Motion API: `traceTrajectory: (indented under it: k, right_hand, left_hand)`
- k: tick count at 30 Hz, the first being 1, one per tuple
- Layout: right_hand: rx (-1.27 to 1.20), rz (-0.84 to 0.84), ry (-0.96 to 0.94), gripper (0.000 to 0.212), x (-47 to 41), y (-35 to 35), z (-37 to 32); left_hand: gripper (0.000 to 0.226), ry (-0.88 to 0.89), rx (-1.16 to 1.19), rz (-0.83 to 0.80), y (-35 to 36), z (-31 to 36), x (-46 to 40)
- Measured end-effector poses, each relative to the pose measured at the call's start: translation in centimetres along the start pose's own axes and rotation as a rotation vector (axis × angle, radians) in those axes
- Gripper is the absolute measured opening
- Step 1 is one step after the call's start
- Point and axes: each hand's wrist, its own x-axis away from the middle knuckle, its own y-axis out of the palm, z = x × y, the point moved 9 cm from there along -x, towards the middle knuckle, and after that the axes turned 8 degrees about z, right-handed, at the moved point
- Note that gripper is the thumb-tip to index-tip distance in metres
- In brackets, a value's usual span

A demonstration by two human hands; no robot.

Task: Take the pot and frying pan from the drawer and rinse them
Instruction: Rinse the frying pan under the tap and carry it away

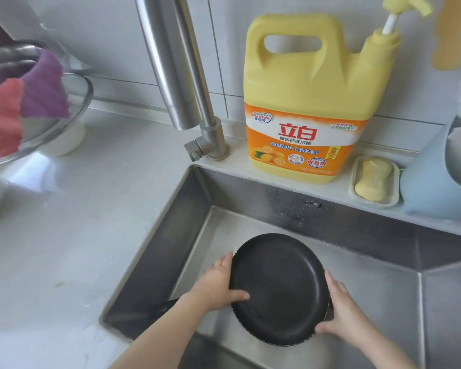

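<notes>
Frying pan [278, 288] is inside the steel sink [383, 288], held tilted with the black inside facing the camera. Left hand [218, 282] grips the left rim: thumb curled over onto the inner face, fingers behind the rim. Right hand [339, 311] grips the lower-right rim, thumb hooked on the bottom edge, fingers along the outside. A dark handle-like shape [165, 304] pokes out left of the left wrist; can't tell if it belongs to this pan. Pot not identifiable in view.

Faucet [181, 75] rises from the back-left corner of the sink, no water visible from it. On the ledge behind the sink: yellow detergent jug [304, 102] with pump, then a soap bar [373, 181] in its dish just beside it, then a light blue container [431, 187] at the right edge. On the white surface [91, 222] to the left: glass bowl [72, 107] with red and purple cloths [24, 102] draped in it.
</notes>
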Motion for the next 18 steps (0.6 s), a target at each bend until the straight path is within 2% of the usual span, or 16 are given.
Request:
traceTrajectory:
  k: [2, 5, 7, 9, 12, 13, 18]
  right_hand:
    - [0.023, -0.006, 0.003, 0.142, 0.0, 0.0, -0.3]
    - [0.068, -0.015, 0.005, 0.147, 0.1, -0.1, -0.5]
    - [0.095, -0.019, 0.015, 0.147, 0.2, -0.1, -0.7]
    - [0.103, -0.018, 0.036, 0.145, 0.2, -0.1, -0.7]
    - [0.087, -0.023, 0.046, 0.144, 0.2, 0.1, -0.7]
    - [0.084, -0.020, 0.043, 0.144, 0.3, 0.1, -0.7]
    - [0.100, -0.018, 0.030, 0.142, 0.3, 0.0, -0.9]
  left_hand:
    - [0.098, 0.015, 0.176, 0.289, -5.6, 2.1, 0.3]
    - [0.087, 0.017, 0.481, 0.768, -15.4, 4.3, 1.9]
    - [0.084, -0.010, 0.607, 0.937, -20.0, 5.2, 2.5]
    - [0.075, -0.081, 0.661, 0.934, -22.9, 5.7, 1.5]
    - [0.036, -0.200, 0.658, 0.876, -24.7, 5.2, -1.0]
    - [0.031, -0.215, 0.631, 0.878, -25.0, 4.9, -1.5]
    - [0.033, -0.240, 0.450, 0.893, -25.7, 4.4, -2.7]
